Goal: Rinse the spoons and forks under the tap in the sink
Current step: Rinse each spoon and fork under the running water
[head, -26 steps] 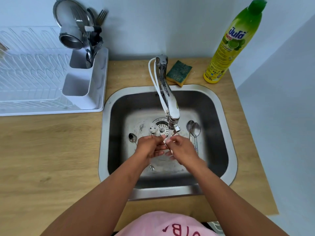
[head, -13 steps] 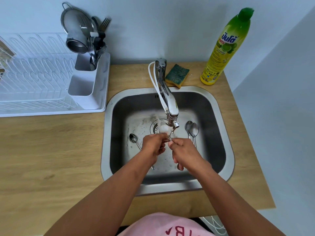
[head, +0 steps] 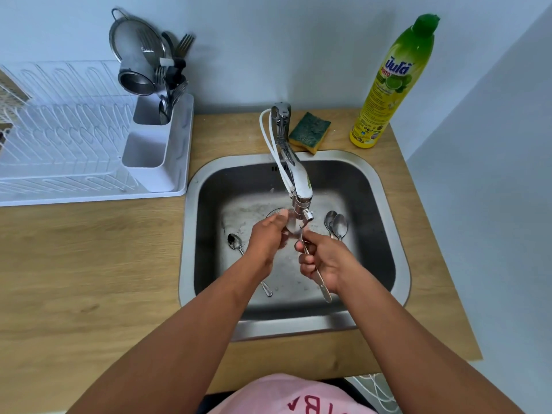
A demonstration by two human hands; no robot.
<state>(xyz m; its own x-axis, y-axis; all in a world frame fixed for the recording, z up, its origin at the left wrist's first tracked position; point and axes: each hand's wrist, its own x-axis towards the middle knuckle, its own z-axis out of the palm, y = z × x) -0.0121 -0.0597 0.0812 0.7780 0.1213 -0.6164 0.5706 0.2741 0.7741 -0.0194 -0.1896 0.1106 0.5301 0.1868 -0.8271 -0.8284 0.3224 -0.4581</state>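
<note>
Two bare hands meet under the tap [head: 294, 174] over a steel sink [head: 388, 186] set in a wooden counter [head: 89, 264]. The right hand [head: 324, 262] is curled closed around a piece of cutlery [head: 321, 280], its long axis running from near-right, where the handle end juts out below the palm, up to far-left, where its head sits in the running water; whether it is a spoon or fork cannot be told. The left hand [head: 267, 237], fingers bent inward, pinches at that wet head just beside the spout. On the sink floor, one spoon [head: 236, 242] lies to the left, bowl far, handle passing under the left wrist; two spoons [head: 336, 225] rest together to the right, near the wall. The sink floor nearest the person lies open. A sponge [head: 310, 131] and detergent bottle [head: 391, 85] stand behind the rim; a drying rack [head: 74, 138] sits far left.
</note>
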